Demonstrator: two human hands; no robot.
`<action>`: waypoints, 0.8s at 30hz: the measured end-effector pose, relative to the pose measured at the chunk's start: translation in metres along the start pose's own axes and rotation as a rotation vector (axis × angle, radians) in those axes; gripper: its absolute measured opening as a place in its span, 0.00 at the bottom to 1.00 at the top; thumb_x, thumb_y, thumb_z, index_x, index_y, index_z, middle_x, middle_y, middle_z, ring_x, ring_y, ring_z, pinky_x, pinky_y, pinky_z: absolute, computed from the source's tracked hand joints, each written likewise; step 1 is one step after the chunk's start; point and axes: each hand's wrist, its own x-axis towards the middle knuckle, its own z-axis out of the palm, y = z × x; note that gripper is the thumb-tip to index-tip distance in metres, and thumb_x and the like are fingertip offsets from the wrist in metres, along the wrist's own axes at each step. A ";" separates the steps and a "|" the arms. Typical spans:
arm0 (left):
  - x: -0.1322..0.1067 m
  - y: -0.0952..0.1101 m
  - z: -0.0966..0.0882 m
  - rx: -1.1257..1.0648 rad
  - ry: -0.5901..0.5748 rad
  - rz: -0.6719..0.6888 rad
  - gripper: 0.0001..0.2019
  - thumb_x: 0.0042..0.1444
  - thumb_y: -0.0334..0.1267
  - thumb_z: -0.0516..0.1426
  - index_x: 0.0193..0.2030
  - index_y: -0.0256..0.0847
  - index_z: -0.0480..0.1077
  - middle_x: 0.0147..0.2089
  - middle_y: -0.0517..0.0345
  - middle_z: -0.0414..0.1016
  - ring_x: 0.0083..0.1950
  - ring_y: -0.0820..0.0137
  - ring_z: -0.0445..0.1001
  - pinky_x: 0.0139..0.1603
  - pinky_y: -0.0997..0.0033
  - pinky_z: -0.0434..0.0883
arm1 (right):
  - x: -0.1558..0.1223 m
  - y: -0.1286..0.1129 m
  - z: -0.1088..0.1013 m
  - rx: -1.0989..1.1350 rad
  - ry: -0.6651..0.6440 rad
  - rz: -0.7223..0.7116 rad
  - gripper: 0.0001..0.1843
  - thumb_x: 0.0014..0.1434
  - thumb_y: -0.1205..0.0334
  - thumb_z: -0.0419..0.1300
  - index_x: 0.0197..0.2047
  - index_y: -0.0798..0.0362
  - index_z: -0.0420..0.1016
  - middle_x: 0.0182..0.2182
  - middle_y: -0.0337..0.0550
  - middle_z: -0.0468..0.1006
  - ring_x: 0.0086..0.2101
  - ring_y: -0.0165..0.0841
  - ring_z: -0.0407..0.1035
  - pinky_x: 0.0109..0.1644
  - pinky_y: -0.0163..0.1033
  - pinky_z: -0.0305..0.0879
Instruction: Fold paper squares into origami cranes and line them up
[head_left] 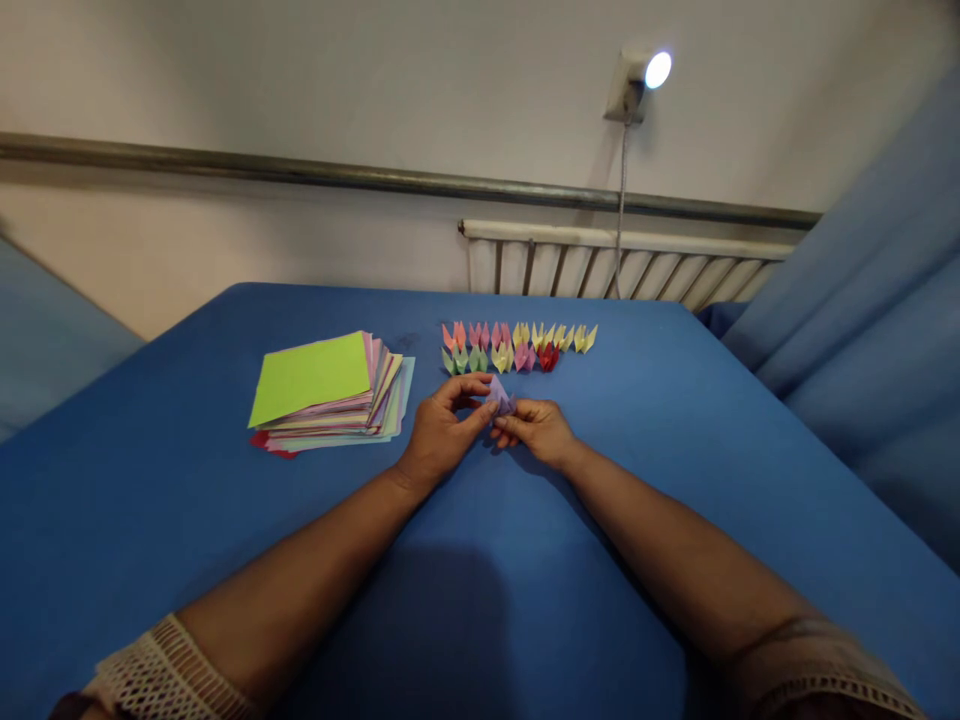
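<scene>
Between my two hands is a small piece of folded purple paper (500,396), held a little above the blue table. My left hand (448,425) pinches its left side with thumb and fingers. From the right, my right hand (538,430) grips its lower edge between thumb and forefinger. Just beyond my fingers stand two rows of small folded paper cranes, among them a red crane (549,357), a green crane (478,359) and a yellow crane (586,339). The underside of the purple paper is hidden by my fingers.
A stack of coloured paper (330,400), lime green on top, lies left of my hands. Behind the blue table (637,600) are a white radiator (585,262), a wall pipe (360,180) and a lit plug (657,70) with a cord. Blue curtain (862,270) hangs at the right.
</scene>
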 end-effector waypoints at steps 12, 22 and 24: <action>0.003 -0.014 0.000 0.050 0.027 -0.093 0.09 0.50 0.44 0.61 0.30 0.40 0.74 0.32 0.58 0.76 0.33 0.70 0.72 0.38 0.71 0.69 | 0.000 -0.001 0.002 0.016 0.057 0.011 0.18 0.46 0.48 0.67 0.24 0.56 0.75 0.21 0.42 0.78 0.19 0.27 0.70 0.24 0.32 0.63; 0.005 -0.016 0.000 0.010 0.054 -0.179 0.13 0.50 0.47 0.62 0.27 0.38 0.71 0.26 0.61 0.72 0.28 0.73 0.69 0.32 0.74 0.67 | 0.000 -0.003 0.007 0.092 0.093 0.043 0.19 0.44 0.46 0.68 0.26 0.56 0.74 0.21 0.41 0.78 0.19 0.27 0.70 0.23 0.32 0.63; 0.005 -0.014 0.001 -0.004 0.072 -0.188 0.13 0.49 0.46 0.62 0.27 0.38 0.71 0.26 0.61 0.72 0.28 0.73 0.69 0.32 0.74 0.67 | 0.000 -0.003 0.008 0.104 0.100 0.037 0.20 0.44 0.46 0.68 0.25 0.56 0.74 0.20 0.41 0.77 0.18 0.26 0.69 0.22 0.31 0.63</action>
